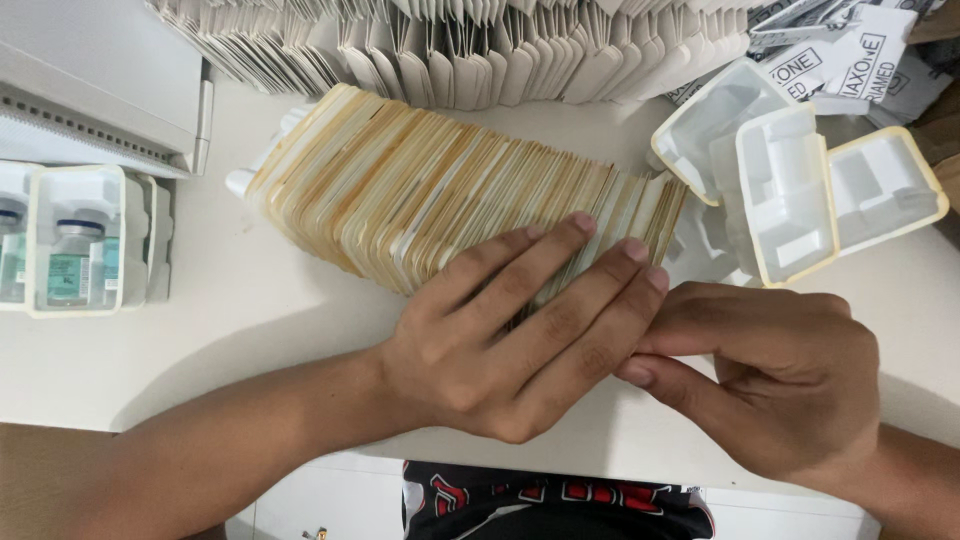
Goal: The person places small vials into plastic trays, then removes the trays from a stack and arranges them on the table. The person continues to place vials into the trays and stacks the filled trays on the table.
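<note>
Hands (520, 340) on ribbed cardboard stack (440, 190)

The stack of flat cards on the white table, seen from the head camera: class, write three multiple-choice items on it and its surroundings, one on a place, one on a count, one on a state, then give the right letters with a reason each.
1. Where does the left hand lie?
A. on the near end of the stack of flat cards
B. inside an empty white tray
C. on the vial

2. How many empty white trays lie right of the stack?
A. none
B. three
C. ten

3. How does the vial at the left edge stand?
A. loose on the table
B. tipped out on the floor
C. seated in its white tray

Answers: 1 A, its fingers are spread over the stack's near end, with the right hand beside it. 2 B, three moulded shells overlap there. 3 C, the tray's wall frames the vial.
</note>
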